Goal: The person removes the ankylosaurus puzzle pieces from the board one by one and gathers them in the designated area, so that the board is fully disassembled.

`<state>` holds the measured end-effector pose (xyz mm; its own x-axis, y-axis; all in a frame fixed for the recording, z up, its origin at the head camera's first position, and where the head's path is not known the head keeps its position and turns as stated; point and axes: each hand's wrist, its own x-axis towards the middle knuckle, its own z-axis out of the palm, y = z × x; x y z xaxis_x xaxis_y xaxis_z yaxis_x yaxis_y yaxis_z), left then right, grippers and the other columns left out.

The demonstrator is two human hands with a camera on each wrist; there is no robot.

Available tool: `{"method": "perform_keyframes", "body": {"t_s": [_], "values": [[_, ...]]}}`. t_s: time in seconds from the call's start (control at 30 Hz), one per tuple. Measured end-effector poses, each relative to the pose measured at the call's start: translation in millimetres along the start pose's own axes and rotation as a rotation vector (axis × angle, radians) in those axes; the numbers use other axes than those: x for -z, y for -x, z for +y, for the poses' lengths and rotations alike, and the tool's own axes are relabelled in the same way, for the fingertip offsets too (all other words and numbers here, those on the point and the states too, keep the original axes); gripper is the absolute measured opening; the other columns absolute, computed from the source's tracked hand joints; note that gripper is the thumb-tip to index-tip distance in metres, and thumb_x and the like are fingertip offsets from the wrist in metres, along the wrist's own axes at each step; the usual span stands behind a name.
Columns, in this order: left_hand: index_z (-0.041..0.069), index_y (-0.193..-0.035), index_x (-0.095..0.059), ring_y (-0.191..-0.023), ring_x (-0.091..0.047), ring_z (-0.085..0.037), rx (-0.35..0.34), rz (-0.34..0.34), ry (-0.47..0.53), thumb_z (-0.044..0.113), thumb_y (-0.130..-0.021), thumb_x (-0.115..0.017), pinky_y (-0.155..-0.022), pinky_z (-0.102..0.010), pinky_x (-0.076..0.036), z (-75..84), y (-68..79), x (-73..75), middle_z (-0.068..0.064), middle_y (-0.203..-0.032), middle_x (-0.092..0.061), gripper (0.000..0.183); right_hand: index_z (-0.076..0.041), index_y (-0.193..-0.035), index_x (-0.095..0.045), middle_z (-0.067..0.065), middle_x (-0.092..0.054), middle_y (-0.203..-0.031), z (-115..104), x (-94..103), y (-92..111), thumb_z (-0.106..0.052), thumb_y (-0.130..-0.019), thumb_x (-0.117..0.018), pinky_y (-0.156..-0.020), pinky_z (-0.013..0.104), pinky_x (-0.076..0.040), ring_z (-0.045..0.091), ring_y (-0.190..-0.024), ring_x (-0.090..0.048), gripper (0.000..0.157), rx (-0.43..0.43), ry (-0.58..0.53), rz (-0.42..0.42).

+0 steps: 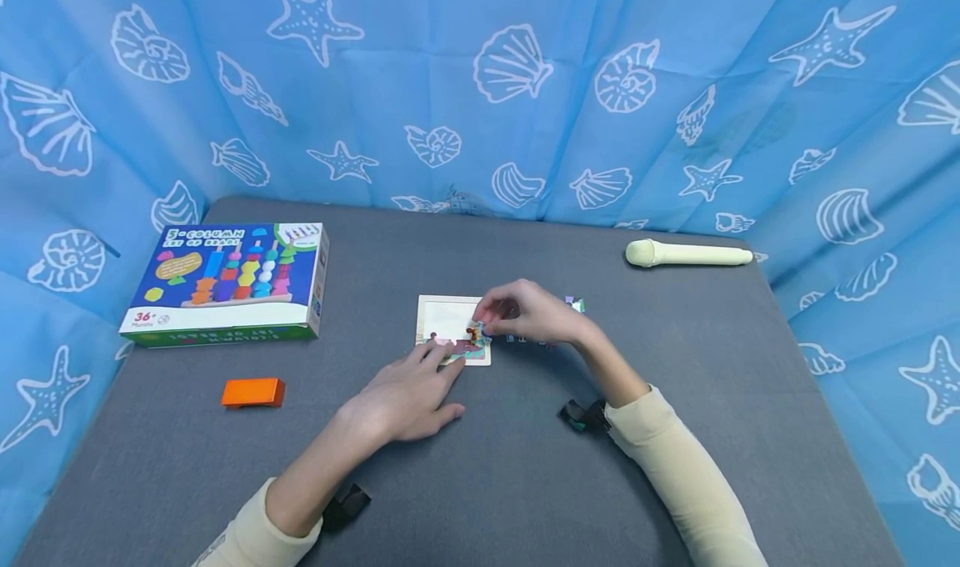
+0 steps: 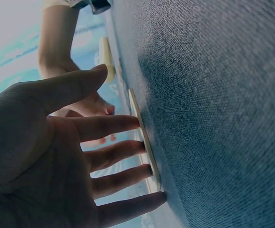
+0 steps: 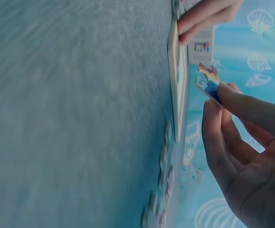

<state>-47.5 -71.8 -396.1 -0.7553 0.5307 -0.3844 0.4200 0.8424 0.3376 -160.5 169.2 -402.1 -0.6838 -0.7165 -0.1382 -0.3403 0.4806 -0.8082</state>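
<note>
A shallow puzzle tray (image 1: 427, 310) with a pale rim lies mid-table, its lower part filled with colourful joined pieces. Between thumb and fingers my right hand (image 1: 531, 313) pinches a jigsaw piece (image 3: 209, 81), blue with orange and yellow, held above the tray's right side. My left hand (image 1: 408, 390) lies with its fingers spread, their tips touching the tray's near edge and the fitted pieces. In the left wrist view, the left fingers (image 2: 113, 156) reach straight to the tray's rim. Loose puzzle pieces (image 3: 163, 164) lie beside the tray, partly hidden by my right hand in the head view.
At the left stands a bead-set box (image 1: 225, 283), with an orange block (image 1: 253, 393) in front of it. A pale microphone-shaped stick (image 1: 688, 253) lies at the back right. Blue shell-print curtain (image 1: 450, 75) borders the grey table (image 1: 525, 484).
</note>
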Motion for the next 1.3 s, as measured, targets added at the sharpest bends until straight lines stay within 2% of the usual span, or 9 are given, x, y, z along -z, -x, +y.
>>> {"method": "perform_keyframes", "body": {"t_s": [0.3,0.4,0.63,0.77,1.07,1.3], "values": [[0.013,-0.166,-0.045,-0.169,-0.026,-0.037,-0.006,0.008,0.02,0.046,-0.109,-0.064,-0.126,-0.061,-0.043,0.1,2.0,0.4,-0.013,-0.178,-0.032,0.069,-0.004,-0.119,-0.078,0.013,-0.079,-0.104,13,20.8,35,-0.007,-0.102,-0.075,-0.071,0.027,-0.061,0.018,-0.089,-0.073,0.017,-0.067,-0.071,0.01],[0.012,-0.166,-0.046,-0.169,-0.026,-0.037,-0.014,0.017,0.021,0.044,-0.109,-0.065,-0.126,-0.061,-0.043,0.2,3.3,0.6,-0.014,-0.178,-0.033,0.068,-0.003,-0.118,-0.079,0.013,-0.08,-0.104,20,28.9,49,-0.006,-0.102,-0.075,-0.077,0.028,-0.062,0.015,-0.09,-0.073,0.017,-0.095,-0.071,0.019],[0.013,-0.166,-0.045,-0.169,-0.025,-0.036,-0.01,0.021,0.033,0.044,-0.109,-0.065,-0.127,-0.062,-0.042,0.3,3.5,-0.3,-0.013,-0.179,-0.032,0.068,-0.006,-0.117,-0.08,0.011,-0.081,-0.104,37,48.4,79,-0.008,-0.1,-0.078,-0.08,0.023,-0.06,0.012,-0.091,-0.073,0.017,-0.155,-0.06,0.037],[0.013,-0.167,-0.044,-0.17,-0.023,-0.036,-0.004,0.011,0.035,0.045,-0.109,-0.064,-0.128,-0.062,-0.041,-0.4,2.4,-1.1,-0.012,-0.18,-0.031,0.069,-0.004,-0.118,-0.08,0.013,-0.081,-0.107,48,58.3,92,-0.007,-0.1,-0.077,-0.081,0.022,-0.06,0.01,-0.092,-0.073,0.019,-0.181,-0.046,0.048],[0.013,-0.167,-0.045,-0.17,-0.023,-0.036,-0.003,0.013,0.04,0.045,-0.109,-0.064,-0.128,-0.063,-0.04,-0.3,2.6,-1.5,-0.012,-0.18,-0.031,0.068,0.001,-0.119,-0.079,0.017,-0.08,-0.108,60,68.6,105,-0.002,-0.101,-0.074,-0.08,0.021,-0.059,0.008,-0.09,-0.071,0.019,-0.267,-0.016,0.033],[0.014,-0.167,-0.044,-0.17,-0.023,-0.035,-0.002,0.008,0.04,0.046,-0.109,-0.064,-0.128,-0.063,-0.04,-0.7,1.8,-1.8,-0.012,-0.18,-0.03,0.069,0.0,-0.118,-0.08,0.015,-0.081,-0.106,63,66.5,102,-0.003,-0.1,-0.075,-0.079,0.02,-0.058,0.005,-0.088,-0.068,0.019,-0.269,-0.002,0.03]]}}
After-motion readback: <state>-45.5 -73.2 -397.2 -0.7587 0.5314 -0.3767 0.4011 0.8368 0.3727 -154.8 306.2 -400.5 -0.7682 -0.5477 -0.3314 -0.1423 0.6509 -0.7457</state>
